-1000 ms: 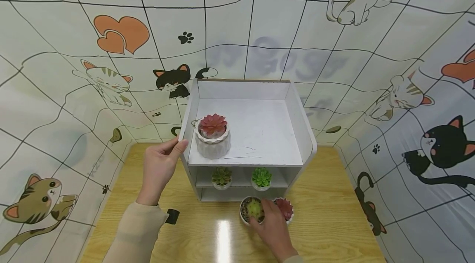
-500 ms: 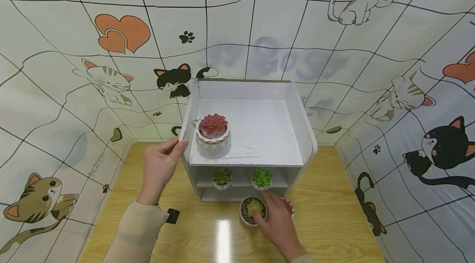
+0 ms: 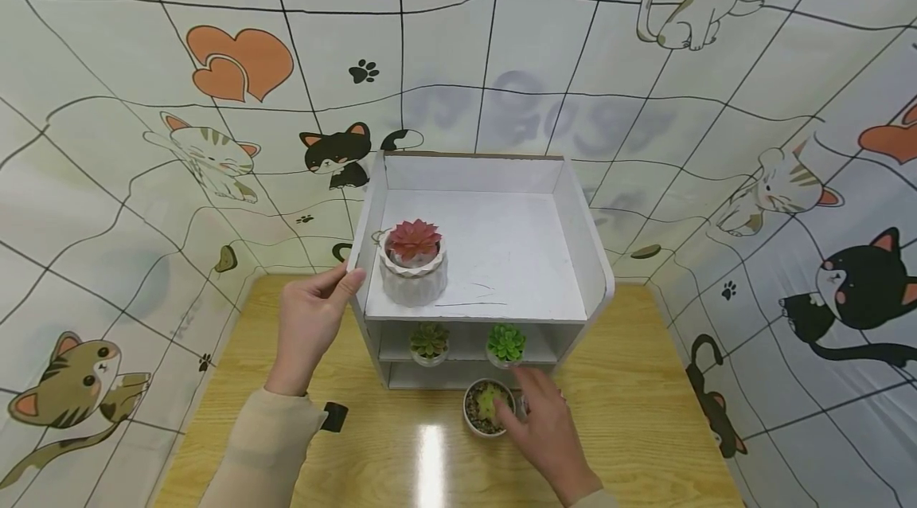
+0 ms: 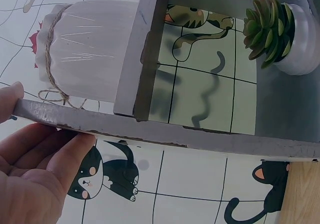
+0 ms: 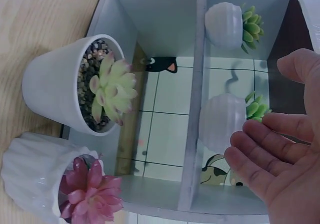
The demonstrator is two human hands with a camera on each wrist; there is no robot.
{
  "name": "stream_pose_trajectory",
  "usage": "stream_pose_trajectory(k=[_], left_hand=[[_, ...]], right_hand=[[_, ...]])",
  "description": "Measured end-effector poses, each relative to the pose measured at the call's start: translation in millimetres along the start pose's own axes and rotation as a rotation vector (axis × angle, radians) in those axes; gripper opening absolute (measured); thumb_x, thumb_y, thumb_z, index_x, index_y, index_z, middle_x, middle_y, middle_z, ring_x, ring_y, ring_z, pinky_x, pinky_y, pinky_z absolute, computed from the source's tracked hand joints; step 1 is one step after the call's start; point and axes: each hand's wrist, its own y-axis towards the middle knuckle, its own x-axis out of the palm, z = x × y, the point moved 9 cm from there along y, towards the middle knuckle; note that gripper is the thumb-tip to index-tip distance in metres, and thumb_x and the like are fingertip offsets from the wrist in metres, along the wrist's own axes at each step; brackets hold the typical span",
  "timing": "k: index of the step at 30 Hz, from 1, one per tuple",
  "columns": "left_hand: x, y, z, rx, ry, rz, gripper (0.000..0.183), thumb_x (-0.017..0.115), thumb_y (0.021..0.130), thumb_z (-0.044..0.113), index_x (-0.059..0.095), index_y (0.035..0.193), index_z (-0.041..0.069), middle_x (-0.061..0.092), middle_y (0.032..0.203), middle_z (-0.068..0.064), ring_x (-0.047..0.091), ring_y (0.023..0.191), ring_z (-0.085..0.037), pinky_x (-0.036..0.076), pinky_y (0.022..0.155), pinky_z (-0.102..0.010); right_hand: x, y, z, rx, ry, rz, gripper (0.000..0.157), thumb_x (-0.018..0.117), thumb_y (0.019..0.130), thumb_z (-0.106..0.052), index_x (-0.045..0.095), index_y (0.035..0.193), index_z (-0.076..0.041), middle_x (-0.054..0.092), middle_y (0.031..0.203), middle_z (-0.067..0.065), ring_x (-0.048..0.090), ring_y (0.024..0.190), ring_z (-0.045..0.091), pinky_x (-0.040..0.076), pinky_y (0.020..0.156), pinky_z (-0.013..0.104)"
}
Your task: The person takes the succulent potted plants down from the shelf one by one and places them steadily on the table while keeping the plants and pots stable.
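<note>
My left hand (image 3: 311, 325) pinches the left side panel of a small white shelf unit (image 3: 509, 253), thumb on one face and fingers on the other. My right hand (image 3: 548, 428) hovers in front of the unit with relaxed, empty fingers. Just left of it stands a white pot with a pale green succulent (image 3: 487, 404) in gravel. Behind that hand, mostly hidden in the head view, is a pink succulent (image 5: 92, 196) in a ridged white pot. On the middle shelf sit a dark green succulent (image 3: 430, 341) and a bright green one (image 3: 506, 342).
On the unit's top shelf, at left, a red succulent (image 3: 414, 241) stands in a white pot tied with twine. A small black piece (image 3: 333, 417) lies on the wooden table (image 3: 387, 452). Cat-patterned cloth (image 3: 458, 46) surrounds the table.
My right hand has moved to the right, off the pale green succulent, and now covers the pink one. The left hand keeps its hold on the side panel.
</note>
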Motion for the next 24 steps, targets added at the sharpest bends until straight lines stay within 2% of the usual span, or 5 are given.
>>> stream_pose_trajectory(k=[4,7,11,20,24], left_hand=[[0.1,0.1,-0.1,0.0,0.008,-0.001,0.036,0.077,0.096,0.026,0.074,0.121,-0.001,0.074,0.111,-0.019,0.066,0.087,0.011,0.053,0.074,-0.01],[0.0,0.2,0.0,0.0,0.02,-0.001,0.037,0.077,0.096,0.027,0.074,0.121,-0.001,0.074,0.112,-0.019,0.065,0.086,0.011,0.052,0.073,-0.01],[0.0,0.0,-0.1,-0.004,0.027,-0.003,0.038,0.077,0.096,0.028,0.073,0.122,0.0,0.074,0.112,-0.019,0.065,0.087,0.011,0.052,0.074,-0.009],[0.3,0.0,0.1,-0.01,0.035,-0.004,0.038,0.077,0.096,0.029,0.074,0.122,0.0,0.075,0.112,-0.018,0.065,0.087,0.011,0.052,0.074,-0.009],[0.5,0.1,0.0,-0.009,0.037,-0.007,0.038,0.077,0.096,0.029,0.073,0.122,0.0,0.074,0.113,-0.018,0.065,0.088,0.01,0.052,0.075,-0.009]], right_hand=[[-6.4,3,-1,-0.005,0.044,0.014,0.049,0.087,0.077,-0.014,0.07,0.12,0.004,0.069,0.111,0.015,0.067,0.081,0.019,0.06,0.068,0.029],[-11.9,6,-2,-0.007,0.09,0.017,0.046,0.086,0.077,-0.011,0.071,0.119,0.003,0.069,0.109,0.014,0.055,0.065,0.003,0.049,0.057,0.014],[-22.5,11,-5,-0.036,0.122,0.031,0.04,0.083,0.079,-0.008,0.071,0.116,0.001,0.069,0.106,0.012,0.047,0.067,-0.006,0.044,0.056,0.01],[-47.6,26,-8,-0.102,0.136,0.055,0.039,0.084,0.079,-0.002,0.07,0.116,0.0,0.068,0.105,0.007,0.066,0.078,0.01,0.054,0.066,0.014],[-55.8,32,-7,-0.108,0.123,0.049,0.041,0.083,0.08,-0.002,0.07,0.118,0.001,0.068,0.108,0.011,0.067,0.08,0.015,0.053,0.061,0.014]])
